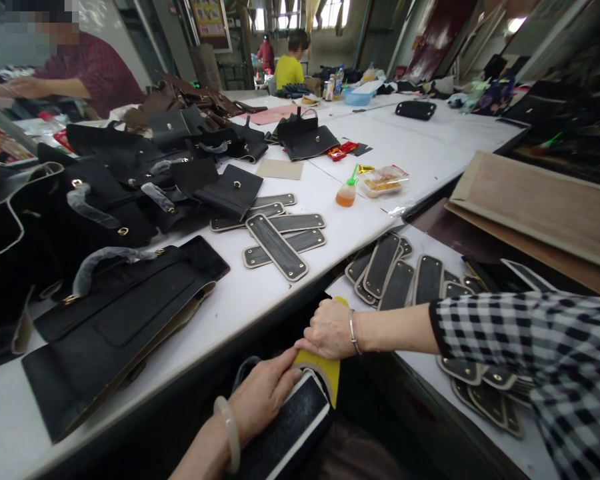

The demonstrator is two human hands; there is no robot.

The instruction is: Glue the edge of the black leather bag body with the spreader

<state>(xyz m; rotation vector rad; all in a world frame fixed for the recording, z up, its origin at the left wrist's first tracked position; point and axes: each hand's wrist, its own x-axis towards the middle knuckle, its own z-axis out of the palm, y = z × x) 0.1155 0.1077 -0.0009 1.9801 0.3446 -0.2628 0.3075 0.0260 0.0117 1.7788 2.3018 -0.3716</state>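
Low in front of me, at the gap between two white tables, my left hand (267, 390) holds a black leather piece (303, 417) with a pale edge, thumb over its top. Closed in a fist, my right hand (327, 330) grips a yellow sheet-like piece (333, 373), its kind unclear. The yellow piece curves around the far end of the black leather piece, just beyond my left fingertips. Both hands nearly touch. The underside of the black leather piece is hidden.
Black handbags (125, 320) crowd the left table (260, 313). Black base panels (277, 247) with pale borders and studs lie crossed there; more panels (383, 267) are piled at right. A glue bottle (347, 193) stands beside a plastic food box (384, 180). Other people sit farther back.
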